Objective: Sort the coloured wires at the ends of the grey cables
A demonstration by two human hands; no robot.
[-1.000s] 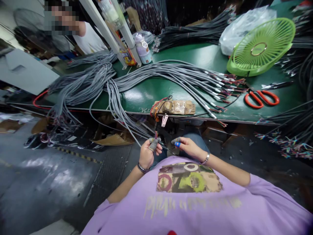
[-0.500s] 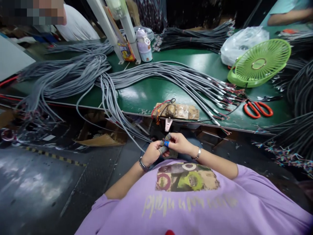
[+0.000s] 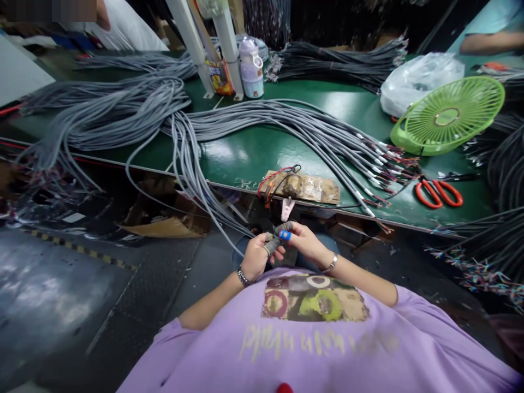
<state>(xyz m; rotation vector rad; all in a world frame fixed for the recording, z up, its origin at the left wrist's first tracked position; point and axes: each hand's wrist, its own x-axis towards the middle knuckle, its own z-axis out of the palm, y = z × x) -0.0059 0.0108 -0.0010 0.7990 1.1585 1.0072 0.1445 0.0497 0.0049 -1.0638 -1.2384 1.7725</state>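
My left hand (image 3: 257, 256) and my right hand (image 3: 305, 241) meet in front of my lap, fingers pinched together. A grey cable (image 3: 224, 233) runs down from the bench into my left hand. Its end is hidden among my fingers. Grey wrapping covers fingers on both hands, and a blue band (image 3: 284, 235) is around a right finger. What the right fingertips pinch is too small to make out. Above the hands, a pink clip (image 3: 287, 209) hangs at the bench edge below a wooden block (image 3: 317, 188) with thin wires.
Grey cables (image 3: 254, 117) with stripped ends lie across the green bench (image 3: 229, 158). On the right are orange-handled scissors (image 3: 439, 194), a green fan (image 3: 450, 117) and a plastic bag (image 3: 423, 79). A bottle (image 3: 251, 68) stands behind. Two other people are at the far side.
The view has shifted slightly, so the bench items on the right sit lower and farther right. Both hands stay together, with a small shift of the right fingers.
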